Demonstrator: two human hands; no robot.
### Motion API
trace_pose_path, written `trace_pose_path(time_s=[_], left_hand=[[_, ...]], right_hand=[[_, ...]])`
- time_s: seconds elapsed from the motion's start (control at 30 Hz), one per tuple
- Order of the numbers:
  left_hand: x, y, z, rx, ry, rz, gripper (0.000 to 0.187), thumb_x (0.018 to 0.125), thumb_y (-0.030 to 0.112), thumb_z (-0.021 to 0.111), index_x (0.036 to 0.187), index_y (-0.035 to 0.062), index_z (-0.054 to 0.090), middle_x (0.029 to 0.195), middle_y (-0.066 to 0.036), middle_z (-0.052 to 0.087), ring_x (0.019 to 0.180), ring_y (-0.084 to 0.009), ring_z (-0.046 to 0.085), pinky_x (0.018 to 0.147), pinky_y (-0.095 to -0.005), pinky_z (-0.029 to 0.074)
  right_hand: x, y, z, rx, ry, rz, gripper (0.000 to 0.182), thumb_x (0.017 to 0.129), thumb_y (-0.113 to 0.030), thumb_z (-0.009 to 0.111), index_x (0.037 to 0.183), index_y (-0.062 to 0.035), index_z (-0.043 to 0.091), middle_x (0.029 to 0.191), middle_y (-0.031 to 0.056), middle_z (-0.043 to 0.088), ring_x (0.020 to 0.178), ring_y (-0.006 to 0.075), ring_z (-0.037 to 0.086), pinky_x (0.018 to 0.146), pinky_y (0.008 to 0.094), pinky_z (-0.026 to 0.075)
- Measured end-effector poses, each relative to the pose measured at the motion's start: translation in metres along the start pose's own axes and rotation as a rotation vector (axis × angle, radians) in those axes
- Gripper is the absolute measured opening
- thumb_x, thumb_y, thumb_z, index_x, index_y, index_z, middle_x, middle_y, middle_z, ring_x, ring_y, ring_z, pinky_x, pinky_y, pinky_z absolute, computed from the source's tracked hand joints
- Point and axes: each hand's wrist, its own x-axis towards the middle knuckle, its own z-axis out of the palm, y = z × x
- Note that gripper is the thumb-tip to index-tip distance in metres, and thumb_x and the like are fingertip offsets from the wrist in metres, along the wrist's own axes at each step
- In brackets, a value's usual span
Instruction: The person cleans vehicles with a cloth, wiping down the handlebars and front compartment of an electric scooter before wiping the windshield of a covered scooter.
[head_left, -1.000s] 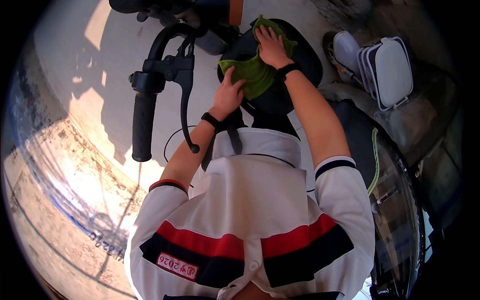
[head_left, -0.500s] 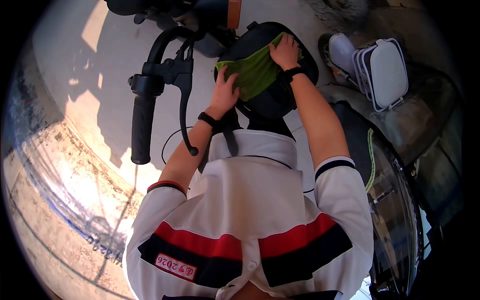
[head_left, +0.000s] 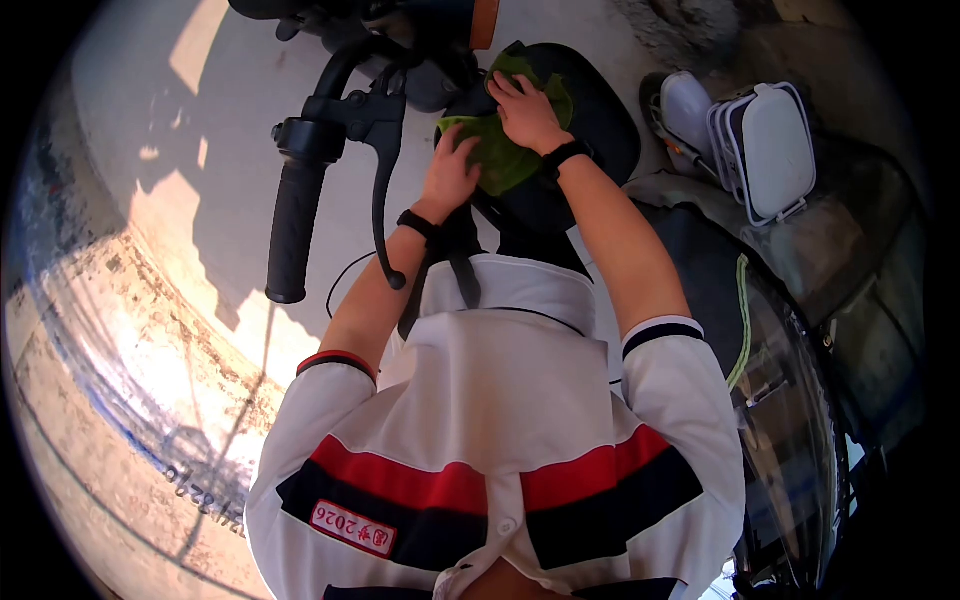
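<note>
A green cloth (head_left: 497, 160) lies bunched and partly folded over a black, rounded, seat-like piece (head_left: 603, 120) in front of me. At the near left edge of the cloth, my left hand (head_left: 450, 178) has its fingers bent over the fabric. My right hand (head_left: 528, 115) is higher up, its fingers closed down on the folded far part of the cloth. Each wrist wears a black band. The undersides of the fingers are hidden from me.
Left of my arms is a handlebar grip (head_left: 297, 225) with a black brake lever (head_left: 385, 190). A white folding stool-like object (head_left: 780, 155) stands at the right. Dark, shiny vehicle parts (head_left: 790, 400) are close on the right, and sunlit ground (head_left: 190, 330) lies left.
My right hand has moved left, carrying the cloth's right part over into a fold and uncovering the right side of the black piece. My left hand has stayed nearly in place.
</note>
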Motion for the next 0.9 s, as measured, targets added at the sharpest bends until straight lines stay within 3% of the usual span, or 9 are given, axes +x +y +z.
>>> trace_pose_path(time_s=[0.07,0.13,0.23,0.27,0.43,0.63,0.73,0.9], left_hand=[[-0.001,-0.003,0.002,0.068,0.026,0.041,0.05,0.078,0.009,0.069,0.126,0.0087,0.057,0.142,-0.019,0.041,0.125,-0.0387,0.048,0.096,-0.041,0.05],[0.0,0.002,-0.001,0.066,0.027,0.046,0.05,0.077,0.008,0.068,0.126,0.0089,0.057,0.142,-0.019,0.04,0.127,-0.0392,0.046,0.099,-0.0425,0.047],[-0.004,0.01,-0.001,0.124,0.005,0.018,0.051,0.078,0.009,0.067,0.127,0.0096,0.057,0.144,-0.018,0.038,0.129,-0.0392,0.044,0.098,-0.0431,0.048],[-0.004,0.013,-0.001,0.152,-0.002,0.006,0.051,0.078,0.009,0.067,0.128,0.01,0.056,0.145,-0.018,0.036,0.129,-0.0391,0.044,0.097,-0.0431,0.049],[-0.008,0.019,0.001,0.146,-0.024,-0.032,0.055,0.078,0.01,0.067,0.131,0.0099,0.054,0.15,-0.022,0.028,0.132,-0.041,0.041,0.095,-0.0439,0.051],[-0.008,0.012,0.006,0.21,-0.001,0.055,0.059,0.076,0.009,0.069,0.133,0.0093,0.054,0.149,-0.028,0.028,0.136,-0.0453,0.033,0.102,-0.0447,0.046],[-0.007,0.001,0.004,0.225,-0.024,0.119,0.059,0.075,0.011,0.071,0.132,0.0089,0.055,0.148,-0.028,0.029,0.136,-0.045,0.032,0.107,-0.0446,0.041],[-0.008,-0.008,0.002,0.24,-0.046,0.173,0.057,0.075,0.012,0.072,0.129,0.0074,0.058,0.147,-0.028,0.032,0.136,-0.0449,0.033,0.109,-0.0446,0.039]], right_hand=[[-0.006,0.002,0.009,-0.002,0.051,0.018,0.053,0.1,-0.025,0.043,0.151,-0.0177,0.032,0.16,0.0026,0.02,0.145,0.0332,0.021,0.116,0.0471,0.027],[-0.011,0.011,0.019,-0.021,0.092,0.066,0.056,0.101,-0.03,0.044,0.153,-0.0182,0.028,0.161,0.0032,0.018,0.146,0.0332,0.019,0.117,0.0479,0.025],[-0.027,0.032,0.022,0.065,0.115,0.327,0.066,0.1,-0.044,0.044,0.155,-0.019,0.02,0.162,0.0048,0.013,0.147,0.0342,0.014,0.119,0.0497,0.022],[-0.032,0.046,0.027,0.09,0.102,0.399,0.081,0.095,-0.06,0.045,0.156,-0.0173,0.013,0.163,0.0078,0.009,0.148,0.0356,0.01,0.119,0.0513,0.019],[-0.067,0.064,0.025,0.154,0.07,0.627,0.102,0.086,-0.074,0.046,0.155,-0.0074,0.01,0.161,0.0172,0.007,0.147,0.0428,0.008,0.118,0.0527,0.02],[-0.076,0.047,0.03,0.117,0.074,0.614,0.105,0.085,-0.074,0.047,0.155,-0.0058,0.008,0.161,0.0182,0.007,0.146,0.0456,0.007,0.118,0.0569,0.014],[-0.078,0.037,0.037,0.086,0.093,0.524,0.097,0.089,-0.067,0.049,0.155,-0.0076,0.009,0.162,0.014,0.007,0.147,0.044,0.007,0.118,0.0568,0.012],[-0.069,0.009,0.045,-0.002,0.107,0.226,0.07,0.098,-0.042,0.046,0.155,-0.0121,0.018,0.162,0.0062,0.013,0.148,0.0378,0.01,0.118,0.0562,0.014]])
